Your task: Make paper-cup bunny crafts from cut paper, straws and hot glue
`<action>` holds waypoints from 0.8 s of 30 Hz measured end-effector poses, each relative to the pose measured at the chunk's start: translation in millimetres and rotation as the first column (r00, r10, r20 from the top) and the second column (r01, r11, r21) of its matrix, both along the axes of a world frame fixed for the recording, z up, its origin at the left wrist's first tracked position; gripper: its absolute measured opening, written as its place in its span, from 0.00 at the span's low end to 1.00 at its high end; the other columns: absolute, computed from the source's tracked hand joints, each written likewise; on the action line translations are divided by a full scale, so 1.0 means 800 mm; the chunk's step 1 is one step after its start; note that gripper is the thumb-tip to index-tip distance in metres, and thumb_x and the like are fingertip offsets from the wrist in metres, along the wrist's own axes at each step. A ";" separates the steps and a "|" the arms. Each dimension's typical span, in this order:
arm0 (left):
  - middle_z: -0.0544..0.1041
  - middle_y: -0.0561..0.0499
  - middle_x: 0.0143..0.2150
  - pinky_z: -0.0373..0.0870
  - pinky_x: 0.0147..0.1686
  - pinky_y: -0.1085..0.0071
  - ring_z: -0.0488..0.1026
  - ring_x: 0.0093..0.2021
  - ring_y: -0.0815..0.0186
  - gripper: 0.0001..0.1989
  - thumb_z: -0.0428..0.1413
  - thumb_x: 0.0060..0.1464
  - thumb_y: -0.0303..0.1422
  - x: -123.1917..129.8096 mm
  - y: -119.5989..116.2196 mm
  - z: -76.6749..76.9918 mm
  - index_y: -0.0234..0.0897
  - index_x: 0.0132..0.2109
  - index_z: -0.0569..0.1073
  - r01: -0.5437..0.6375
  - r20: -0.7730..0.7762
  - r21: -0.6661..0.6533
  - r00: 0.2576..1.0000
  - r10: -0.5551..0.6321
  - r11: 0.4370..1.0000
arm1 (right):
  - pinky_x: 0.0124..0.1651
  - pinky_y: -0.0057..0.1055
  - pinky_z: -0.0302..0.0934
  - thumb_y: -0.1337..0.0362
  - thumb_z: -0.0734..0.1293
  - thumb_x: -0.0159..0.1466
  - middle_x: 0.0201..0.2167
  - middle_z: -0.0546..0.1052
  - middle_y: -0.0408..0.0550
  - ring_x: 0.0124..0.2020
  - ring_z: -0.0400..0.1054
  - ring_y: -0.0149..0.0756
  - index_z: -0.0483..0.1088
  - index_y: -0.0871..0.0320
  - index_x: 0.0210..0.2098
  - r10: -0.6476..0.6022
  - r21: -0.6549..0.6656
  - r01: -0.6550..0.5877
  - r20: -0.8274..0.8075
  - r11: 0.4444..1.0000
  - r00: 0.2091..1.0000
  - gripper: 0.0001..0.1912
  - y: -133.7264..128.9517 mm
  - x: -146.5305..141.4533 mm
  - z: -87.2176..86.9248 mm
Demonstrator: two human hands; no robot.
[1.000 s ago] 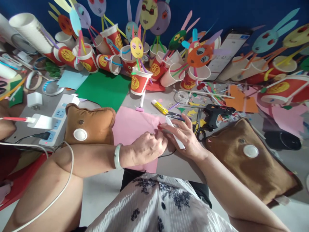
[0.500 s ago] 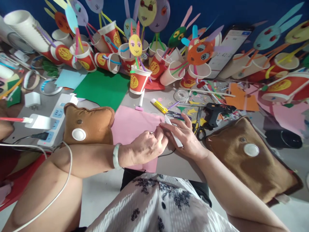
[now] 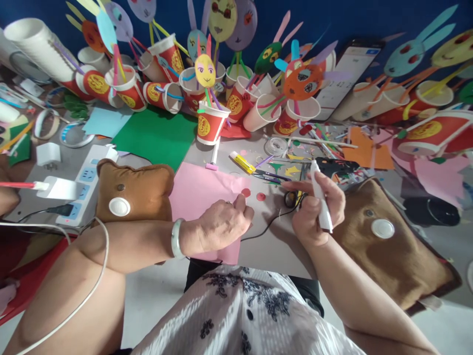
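While a white pen (image 3: 321, 206) is being held tilted in the right hand (image 3: 311, 221), at the near right of a grey table (image 3: 271, 251), the left hand (image 3: 224, 228) is being held over a pink sheet (image 3: 201, 190) to its left. The pen is being gripped between thumb and bent fingers, and one finger is being stretched leftward near black scissors (image 3: 290, 199). On the left hand, the fingers are being curled into a loose fist; whether anything is being pinched beneath them cannot be told. Between the hands, two red discs are being shown: one disc (image 3: 246, 193) near the left knuckles at the sheet's right edge, the other disc (image 3: 260, 196) on the table, just right of it. The hands are being flanked by a left brown pouch (image 3: 148, 190) and a right brown pouch (image 3: 410, 256). On the far side, paper faces are being borne by paper cups, among them a yellow face (image 3: 205, 71).
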State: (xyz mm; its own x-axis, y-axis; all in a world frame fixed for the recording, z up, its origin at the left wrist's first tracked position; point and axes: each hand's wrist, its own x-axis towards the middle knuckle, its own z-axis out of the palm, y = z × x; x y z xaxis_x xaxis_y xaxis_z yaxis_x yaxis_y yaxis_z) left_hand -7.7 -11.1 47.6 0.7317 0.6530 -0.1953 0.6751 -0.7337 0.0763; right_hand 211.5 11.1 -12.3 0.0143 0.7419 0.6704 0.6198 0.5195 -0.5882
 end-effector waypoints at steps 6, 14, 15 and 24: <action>0.76 0.38 0.51 0.68 0.28 0.66 0.77 0.32 0.61 0.12 0.46 0.65 0.25 -0.001 -0.001 -0.002 0.33 0.49 0.74 0.007 0.012 -0.010 1.000 -0.007 1.000 | 0.32 0.42 0.71 0.50 0.59 0.72 0.23 0.75 0.45 0.25 0.73 0.40 0.76 0.52 0.51 -0.014 0.130 0.023 -0.066 0.991 0.998 0.19 0.000 -0.003 0.008; 0.78 0.37 0.51 0.68 0.25 0.69 0.75 0.28 0.66 0.11 0.48 0.65 0.27 -0.004 0.002 -0.007 0.31 0.48 0.73 0.035 0.037 0.114 0.999 -0.039 0.993 | 0.30 0.34 0.70 0.63 0.68 0.64 0.33 0.79 0.47 0.30 0.75 0.38 0.72 0.53 0.43 0.131 -0.102 -0.116 0.151 0.988 0.980 0.07 -0.014 -0.001 0.012; 0.78 0.36 0.51 0.68 0.24 0.69 0.75 0.28 0.66 0.11 0.48 0.65 0.27 -0.004 0.002 -0.009 0.30 0.48 0.74 0.038 0.042 0.138 0.998 -0.044 0.990 | 0.30 0.33 0.70 0.64 0.68 0.63 0.32 0.78 0.46 0.31 0.75 0.38 0.72 0.53 0.42 0.167 -0.087 -0.153 0.181 0.984 0.969 0.07 -0.013 -0.002 0.013; 0.77 0.32 0.55 0.66 0.22 0.72 0.73 0.26 0.69 0.11 0.50 0.66 0.30 -0.006 0.000 -0.021 0.29 0.49 0.74 0.013 0.092 0.253 0.995 -0.038 0.967 | 0.36 0.39 0.73 0.69 0.69 0.61 0.27 0.79 0.43 0.29 0.73 0.38 0.71 0.52 0.37 0.313 -0.087 -0.301 0.259 0.950 0.914 0.06 -0.003 -0.012 0.023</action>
